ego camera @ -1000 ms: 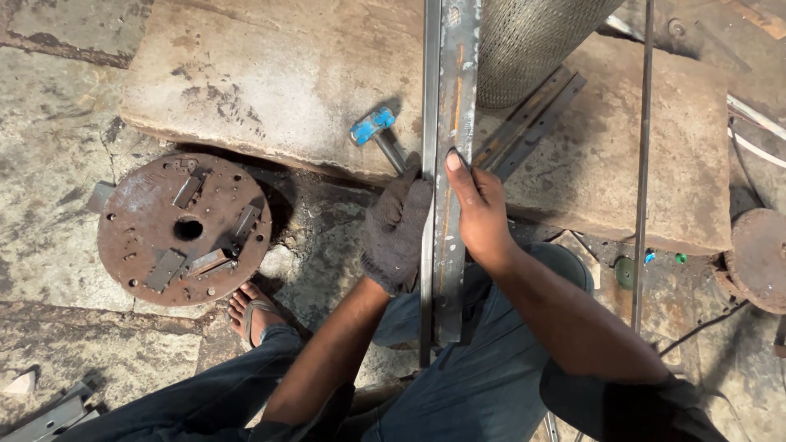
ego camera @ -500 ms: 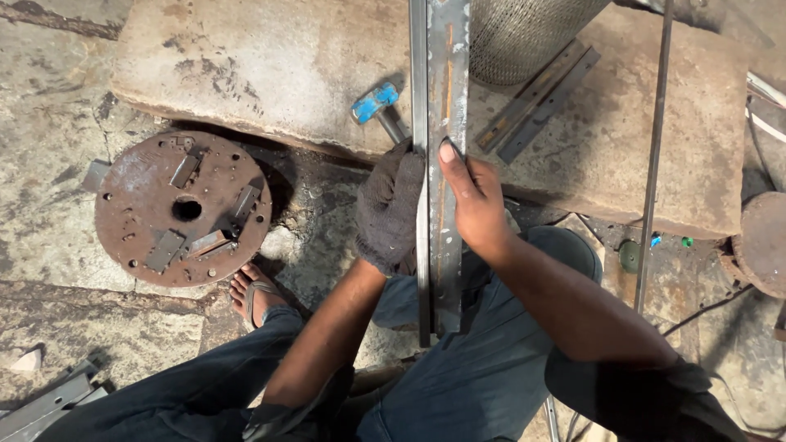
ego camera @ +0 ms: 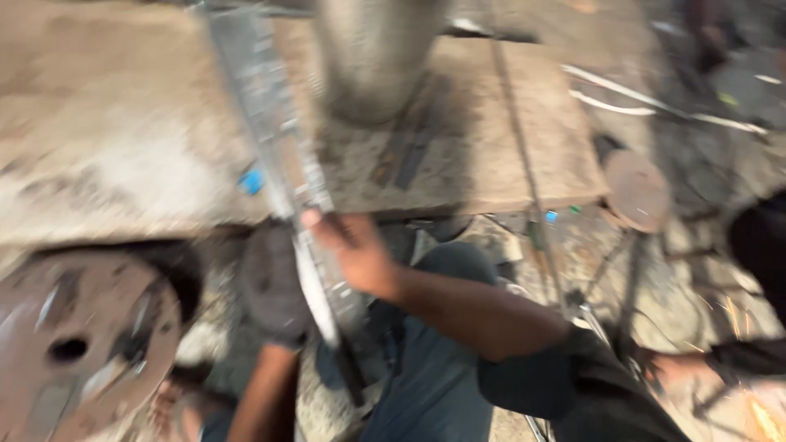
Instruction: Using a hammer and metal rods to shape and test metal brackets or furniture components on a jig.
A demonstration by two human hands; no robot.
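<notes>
Two hands on one long steel bar [ego camera: 274, 147], and the picture is heavily smeared, so detail is scarce. That bar slants from the top of the view, over the big stone slab [ego camera: 123, 131], down across the slab's near edge and between the person's knees. Left hand [ego camera: 274, 286], in a dark glove, sits against the bar's left side just below the slab edge; whether those fingers wrap round it or merely press, I cannot tell through the blur. Right hand [ego camera: 356, 254], bare, comes in from the other side, thumb and fingertips laid on the bar's face, touching it, looking more like a steadying press than a clench.

Blue-headed hammer [ego camera: 252, 180] lies on the slab just left of the bar, near the edge. Grey cylinder [ego camera: 372, 57] stands on the slab close on the bar's right, crowding that side. Rusty round plate [ego camera: 82, 344] with a centre hole lies on the ground at lower left, well clear of the gloved hand. Thin rod [ego camera: 524, 172] crosses the slab further right, with a smaller rusty disc [ego camera: 637, 190] beyond it.
</notes>
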